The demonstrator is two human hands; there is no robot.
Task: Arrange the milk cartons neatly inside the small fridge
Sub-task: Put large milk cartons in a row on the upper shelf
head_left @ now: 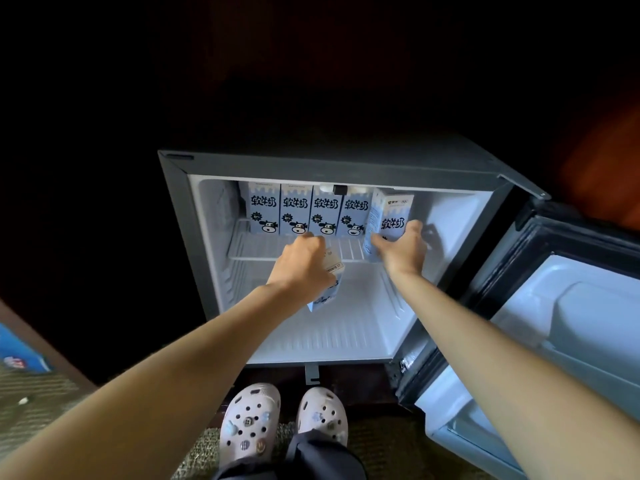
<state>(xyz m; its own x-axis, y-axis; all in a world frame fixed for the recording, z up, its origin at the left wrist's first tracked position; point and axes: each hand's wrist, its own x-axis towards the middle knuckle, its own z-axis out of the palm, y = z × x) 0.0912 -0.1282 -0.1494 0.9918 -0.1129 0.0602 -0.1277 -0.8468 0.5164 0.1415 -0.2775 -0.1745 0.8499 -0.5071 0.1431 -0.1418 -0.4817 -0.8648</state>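
Four milk cartons (308, 213) stood at the back of the wire shelf (263, 245). My right hand (403, 249) clasped a fifth carton (388, 220) at that row's right end; my left hand (303, 263) gripped a sixth carton (327, 289) below the shelf's front edge. I judged them stiff but crushable: hold the flat sides.

Both forearms are bare, no sleeves in view. The feet wear pale perforated clogs (250, 420) dotted with small charms (a smiley among them), below dark trouser legs (311, 459).
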